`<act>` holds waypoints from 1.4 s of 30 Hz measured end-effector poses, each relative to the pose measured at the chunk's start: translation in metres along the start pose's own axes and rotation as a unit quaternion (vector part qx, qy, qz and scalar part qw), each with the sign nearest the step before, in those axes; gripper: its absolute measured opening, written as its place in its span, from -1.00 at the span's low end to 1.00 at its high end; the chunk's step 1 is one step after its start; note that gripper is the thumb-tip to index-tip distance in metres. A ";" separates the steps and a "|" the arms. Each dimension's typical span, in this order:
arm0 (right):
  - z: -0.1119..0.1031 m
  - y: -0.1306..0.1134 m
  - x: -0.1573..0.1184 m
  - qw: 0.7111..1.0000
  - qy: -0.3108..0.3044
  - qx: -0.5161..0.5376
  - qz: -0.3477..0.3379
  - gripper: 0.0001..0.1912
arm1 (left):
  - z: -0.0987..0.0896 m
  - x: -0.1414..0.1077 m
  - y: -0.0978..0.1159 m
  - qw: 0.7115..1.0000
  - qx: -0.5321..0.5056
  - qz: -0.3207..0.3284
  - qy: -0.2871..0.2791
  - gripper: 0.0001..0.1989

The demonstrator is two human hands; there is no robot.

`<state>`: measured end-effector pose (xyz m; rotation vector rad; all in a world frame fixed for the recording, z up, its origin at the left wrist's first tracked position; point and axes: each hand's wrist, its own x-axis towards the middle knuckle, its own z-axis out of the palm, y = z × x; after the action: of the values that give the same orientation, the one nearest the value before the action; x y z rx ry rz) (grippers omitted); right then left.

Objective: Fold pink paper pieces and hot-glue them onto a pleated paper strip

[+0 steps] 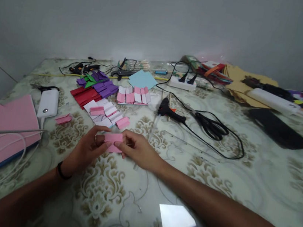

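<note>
Above the patterned tablecloth (98, 199), both hands (88, 146) pinch unlettered pink paper (113, 142).

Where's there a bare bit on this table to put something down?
The table is bare between the left arm and right arm, below the held pink slip. Another patch lies between the black cord, black flat thing and right arm. It's crowded by the wall and around the white power bank.
</note>
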<state>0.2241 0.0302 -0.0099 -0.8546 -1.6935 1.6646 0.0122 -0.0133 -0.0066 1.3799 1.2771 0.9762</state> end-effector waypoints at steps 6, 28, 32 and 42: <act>0.001 0.002 -0.005 0.996 0.014 -0.086 -0.029 -0.60 | -0.001 0.004 0.002 0.991 0.083 -0.061 -0.088 -0.67; 0.002 0.019 -0.005 0.992 0.025 -0.068 -0.100 -0.58 | -0.009 0.006 0.002 0.988 0.042 -0.083 -0.122 -0.44; 0.001 0.016 -0.006 0.988 0.034 -0.099 -0.114 -0.82 | -0.013 0.008 0.001 0.987 0.117 -0.044 -0.103 -0.39; 0.001 0.012 -0.006 0.990 0.073 -0.095 -0.079 -0.89 | -0.007 0.008 -0.004 0.998 -0.019 0.020 -0.056 -0.60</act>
<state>0.2271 0.0250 -0.0217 -0.8832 -1.7868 1.3203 0.0056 -0.0048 -0.0100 1.4169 1.1453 0.9320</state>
